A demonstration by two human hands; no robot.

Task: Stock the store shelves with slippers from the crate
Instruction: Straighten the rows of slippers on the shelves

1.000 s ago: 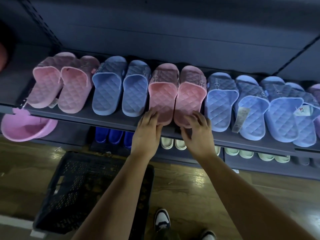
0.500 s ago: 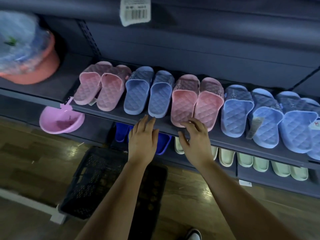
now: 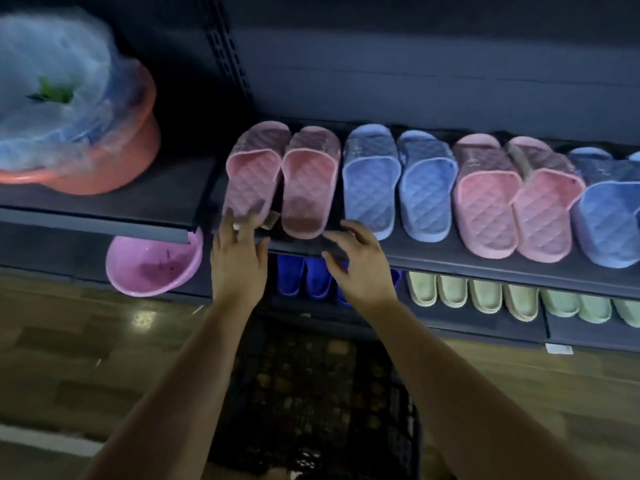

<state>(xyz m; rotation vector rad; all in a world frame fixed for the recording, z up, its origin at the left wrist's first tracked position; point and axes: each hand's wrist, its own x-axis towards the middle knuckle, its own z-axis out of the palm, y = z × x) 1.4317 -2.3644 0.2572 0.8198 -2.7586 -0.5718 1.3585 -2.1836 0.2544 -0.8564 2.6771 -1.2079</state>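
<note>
L grip (image 3: 239, 261) flat-fingered, touching pink slipper (image 3: 249, 181) heel at 12 o'clock, R grip (image 3: 360, 268) slack, empty; heels at shelf (image 3: 450, 266) lip, clumsy nudge may tip one off.

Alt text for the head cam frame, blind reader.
An open left hand and right hand reach for the leftmost pair of pink quilted slippers on a dark shelf, left fingertips at one heel. Blue and pink pairs alternate rightward; a black plastic crate sits on the floor below.

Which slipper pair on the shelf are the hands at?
The leftmost pink pair: the left hand touches its left slipper's heel, and the right hand is at the shelf edge beside it.
</note>
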